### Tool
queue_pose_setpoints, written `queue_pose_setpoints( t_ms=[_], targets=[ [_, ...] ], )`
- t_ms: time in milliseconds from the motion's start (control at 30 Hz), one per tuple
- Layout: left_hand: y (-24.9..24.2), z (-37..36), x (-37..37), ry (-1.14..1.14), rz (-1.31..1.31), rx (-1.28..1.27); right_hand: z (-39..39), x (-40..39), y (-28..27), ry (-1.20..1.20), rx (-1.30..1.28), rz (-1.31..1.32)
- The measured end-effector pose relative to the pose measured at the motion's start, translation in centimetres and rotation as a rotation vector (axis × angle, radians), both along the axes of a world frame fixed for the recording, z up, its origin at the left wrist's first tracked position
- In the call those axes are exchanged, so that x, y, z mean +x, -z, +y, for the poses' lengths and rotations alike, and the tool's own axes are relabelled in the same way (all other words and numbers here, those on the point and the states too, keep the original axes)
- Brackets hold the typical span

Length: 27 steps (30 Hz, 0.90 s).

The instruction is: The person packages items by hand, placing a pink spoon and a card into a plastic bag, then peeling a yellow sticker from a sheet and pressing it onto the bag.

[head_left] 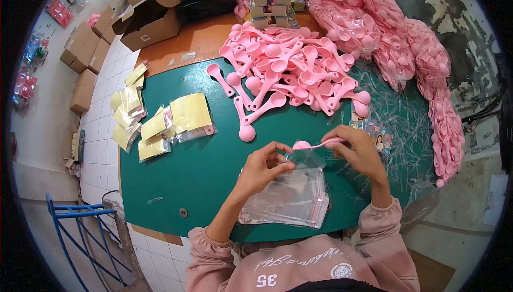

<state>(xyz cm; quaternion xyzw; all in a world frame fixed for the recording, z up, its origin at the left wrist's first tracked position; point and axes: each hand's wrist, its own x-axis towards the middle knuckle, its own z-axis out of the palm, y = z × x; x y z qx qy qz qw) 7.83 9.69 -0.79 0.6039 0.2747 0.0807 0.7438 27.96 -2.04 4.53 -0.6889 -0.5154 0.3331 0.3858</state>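
Note:
My right hand (357,146) pinches a pink measuring spoon (322,143) by its handle, with the bowl pointing left. That bowl is close to the mouth of a clear plastic bag (309,159), whose edge my left hand (266,165) grips between thumb and fingers. Beneath both hands lies a stack of clear resealable bags (291,198) at the table's front edge. Printed cards (380,138) stick out from behind my right hand. A large heap of pink spoons (288,67) spreads just beyond my hands.
Packed bags with yellow cards (189,113) lie on the left of the green table (171,180). Clear plastic strips (406,148) litter the right side. Big bags of pink spoons (385,30) line the right edge. Banded card stacks (271,3) and an opened carton (149,27) stand at the back.

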Motion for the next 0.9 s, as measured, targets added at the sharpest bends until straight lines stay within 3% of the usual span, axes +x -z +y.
queue_pose_setpoints(
  t_ms=[133, 200, 433, 800, 900],
  targets=[
    [-0.1, -0.1, 0.2, -0.036, -0.012, 0.052, -0.7, -0.4, -1.3, 0.063, -0.081, 0.117],
    [-0.3, -0.2, 0.1, -0.033, -0.026, 0.061, -0.7, -0.6, -1.1, -0.018, -0.035, -0.013],
    [-0.7, -0.1, 0.0, -0.049, -0.052, 0.087, -0.8, -0.1, -1.9, -0.002, 0.017, -0.02],
    [-0.4, -0.7, 0.2, 0.045, -0.088, 0.116, -0.6, -0.8, -3.0, -0.202, -0.089, -0.103],
    [-0.7, -1.1, 0.4, 0.131, -0.199, 0.041, -0.3, -1.0, -1.7, -0.271, -0.028, -0.077]
  ],
)
